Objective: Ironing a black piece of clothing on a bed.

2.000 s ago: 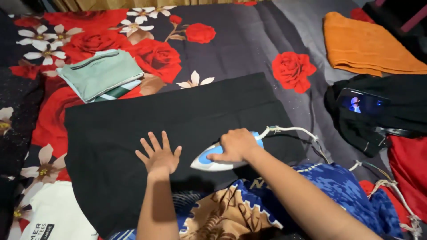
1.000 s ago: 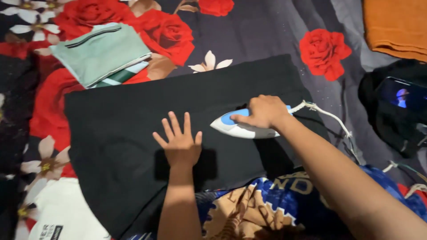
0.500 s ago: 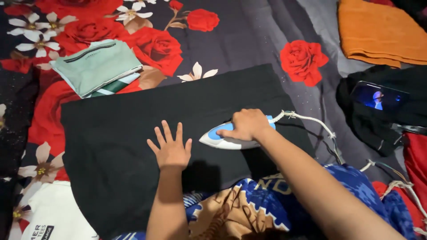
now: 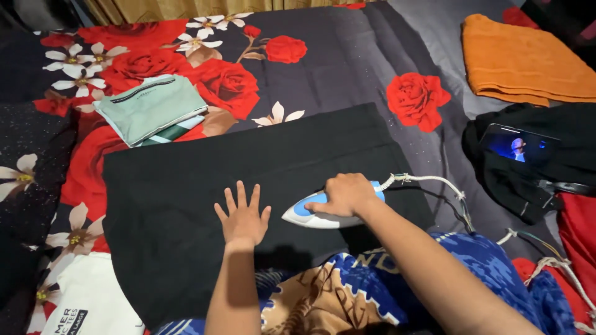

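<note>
Black cloth (image 4: 248,167) lies spread flat on a bed covered by a dark sheet with red roses (image 4: 347,68). The left hand (image 4: 243,218) rests palm down on the near middle of the cloth, fingers spread wide, holding nothing. Just to its right, the right hand (image 4: 344,195) is closed around the handle of a blue and white iron (image 4: 313,215), whose sole sits flat on the cloth with its pointed tip aimed left, toward the left hand but apart from it. A white cord (image 4: 428,183) runs from the back of the iron to the right, off the cloth's edge, then bends toward the near right.

Far left of the cloth lies a folded pale green garment (image 4: 152,107), close to the cloth's far left corner. At the far right is a folded orange towel (image 4: 528,62). On the right, a lit phone (image 4: 518,144) rests on a heap of dark clothing (image 4: 546,174), well apart from the iron. A white printed bag (image 4: 93,298) lies at the near left, and blue patterned fabric (image 4: 372,291) covers the near edge below the arms.
</note>
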